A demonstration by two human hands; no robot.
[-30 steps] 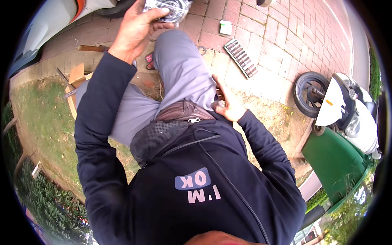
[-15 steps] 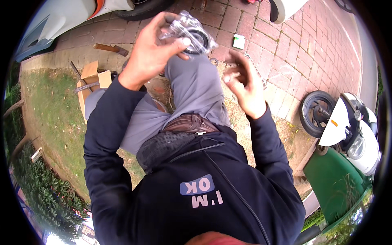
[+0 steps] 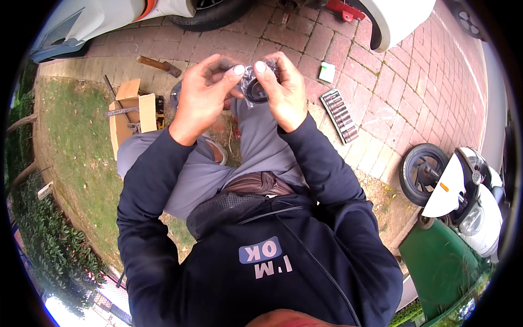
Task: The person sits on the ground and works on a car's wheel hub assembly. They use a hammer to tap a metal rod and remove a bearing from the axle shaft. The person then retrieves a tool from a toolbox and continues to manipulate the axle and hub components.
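Observation:
My left hand point(image 3: 201, 98) and my right hand point(image 3: 286, 95) are raised over my grey-trousered knees, thumbs close together, both closed on a crinkled clear plastic bag point(image 3: 247, 101). Inside it a black ring-shaped part point(image 3: 256, 92) shows between my hands; my fingers partly hide it. Beyond my right hand, on the paving, lie a socket set point(image 3: 339, 115) in a tray and a small green-and-white packet point(image 3: 327, 72).
A wooden-handled hammer point(image 3: 155, 64) and a cardboard box of tools point(image 3: 147, 114) are at left. A vehicle tyre point(image 3: 210, 22) and white bodywork point(image 3: 403, 16) stand ahead. At right are a white scooter front with a loose wheel point(image 3: 414, 174) and a green bin point(image 3: 441, 267).
My left hand brought the bag down toward my body. My right hand rose from beside my lap, open, and has closed on the bag beside the left.

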